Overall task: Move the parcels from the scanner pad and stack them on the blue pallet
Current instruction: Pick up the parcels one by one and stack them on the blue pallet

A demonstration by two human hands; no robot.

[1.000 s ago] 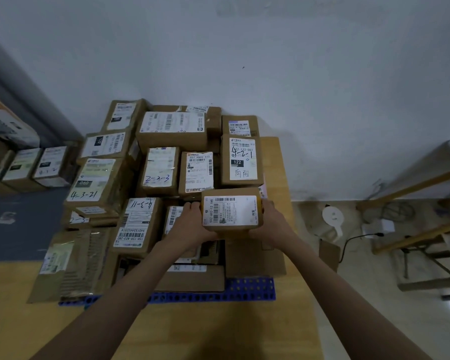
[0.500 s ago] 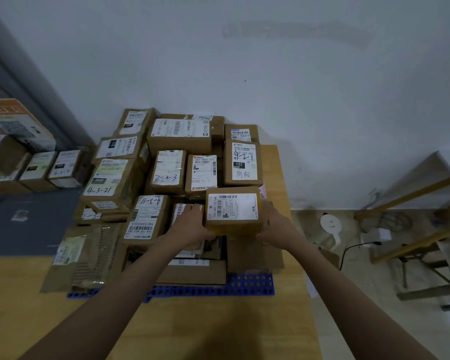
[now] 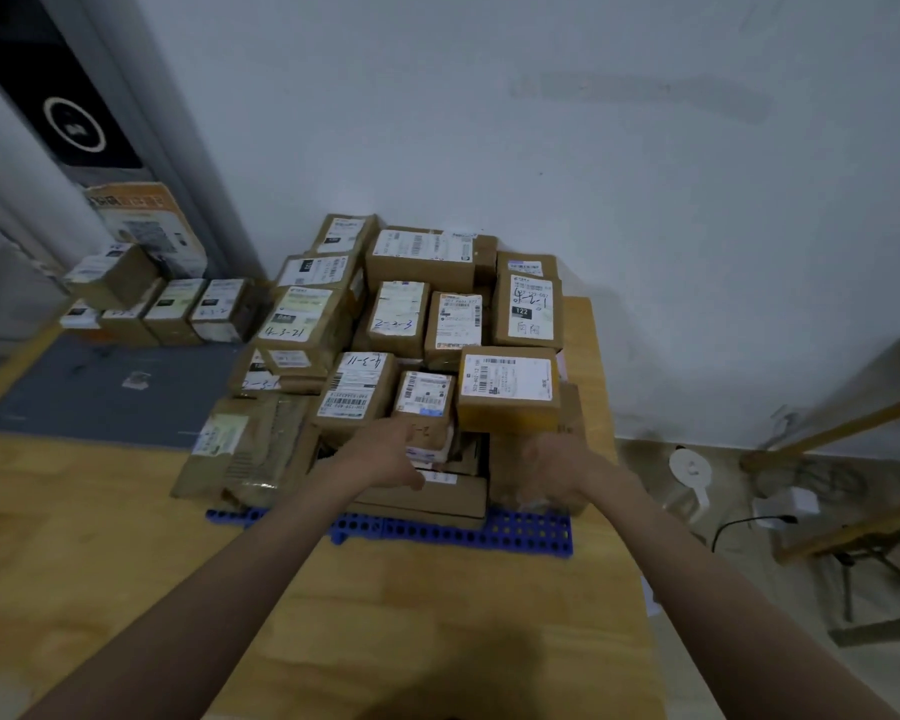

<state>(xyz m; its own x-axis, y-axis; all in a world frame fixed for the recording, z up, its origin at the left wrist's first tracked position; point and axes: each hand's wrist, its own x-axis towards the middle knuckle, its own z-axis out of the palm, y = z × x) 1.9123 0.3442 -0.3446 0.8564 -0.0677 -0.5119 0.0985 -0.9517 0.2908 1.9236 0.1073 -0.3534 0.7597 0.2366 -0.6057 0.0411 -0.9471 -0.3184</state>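
L hand [image 3: 385, 452] is seen relaxed, nothing held, over the stack's front; R hand [image 3: 552, 467] is blurred, fingers loose, nothing gripped, just below the parcel [image 3: 507, 389]. That parcel is set on top of the stack at front R, on the blue pallet [image 3: 531, 532]. 4 more boxes [image 3: 172, 309] are lined up behind the grey scanner pad [image 3: 100, 392].

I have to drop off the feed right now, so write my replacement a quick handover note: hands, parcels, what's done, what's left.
Left hand: empty, fingers relaxed, in front of the stack.
Right hand: empty, blurred, just below the front-right parcel.
That parcel sits on the stack at the front right, label up, free of both hands.
Blue pallet: loaded with several layers of parcels.
Grey scanner pad: left of the pallet, with only a small scrap on it.
Left: the row of small boxes behind the pad, if they belong to the job.
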